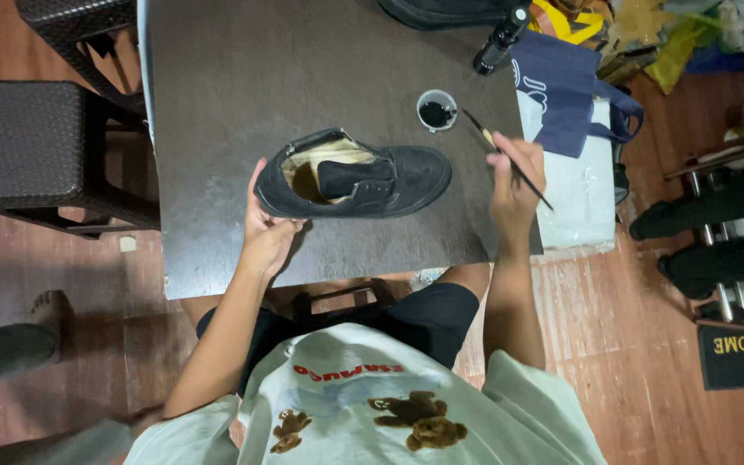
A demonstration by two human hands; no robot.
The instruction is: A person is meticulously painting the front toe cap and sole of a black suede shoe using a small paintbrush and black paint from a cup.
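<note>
Both my hands flank the black shoe (356, 182), its length crosswise: left hand (266, 226) clasps its heel, right hand (516, 178) pinches the paintbrush (505, 156) beyond its toe.

A black suede shoe (356, 181) lies on its side; a thin brush (505, 157) is tilted beside it.

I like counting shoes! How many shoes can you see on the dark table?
2. One black suede lace-up shoe lies mid-table, its heel held by the left hand. A second black shoe sits at the table's far edge, mostly cut off. Others may be hidden.
</note>
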